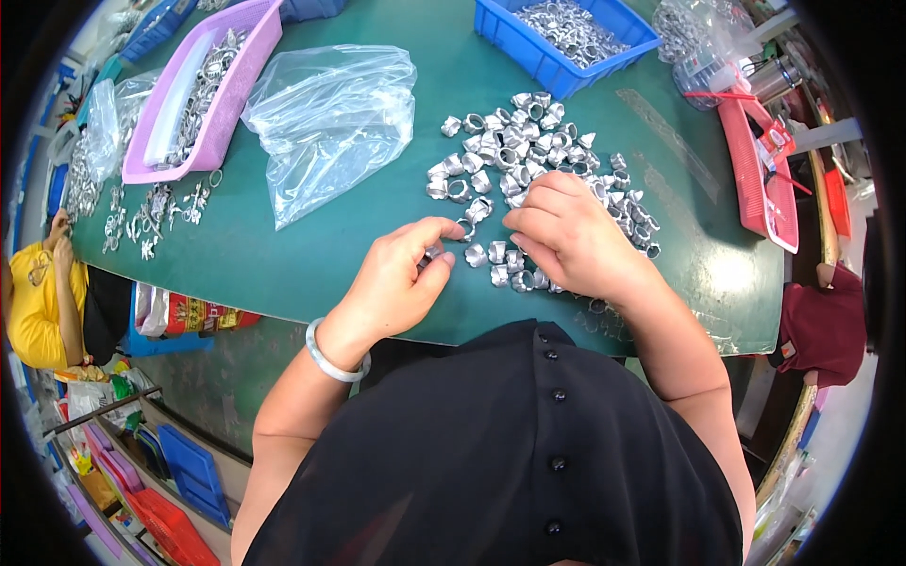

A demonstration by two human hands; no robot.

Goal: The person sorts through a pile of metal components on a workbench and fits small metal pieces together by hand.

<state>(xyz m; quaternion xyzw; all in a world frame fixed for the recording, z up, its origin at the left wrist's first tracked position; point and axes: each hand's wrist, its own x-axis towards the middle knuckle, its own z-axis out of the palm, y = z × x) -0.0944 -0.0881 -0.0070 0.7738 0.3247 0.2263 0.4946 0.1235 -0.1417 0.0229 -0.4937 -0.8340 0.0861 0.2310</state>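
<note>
Many small silver rings [514, 151] with wide, shaped fronts are spread in a loose pile on the green table. My left hand [392, 278], with a pale bangle [330, 357] at its wrist, is at the pile's left edge. Its fingers are curled around silver rings, partly hidden between thumb and forefinger. The forefinger's tip touches another ring [466, 229]. Over the pile's near middle is my right hand [576, 236], its fingers bent and drawn together; whatever they pinch is hidden. Several rings [498, 253] lie between the two hands.
A clear plastic bag [335, 123] lies left of the pile, beside a lilac basket [260, 71] of metal pieces. Behind the pile stands a blue bin [557, 83] of silver parts. A pink basket [741, 165] sits at right. Other people are at both sides.
</note>
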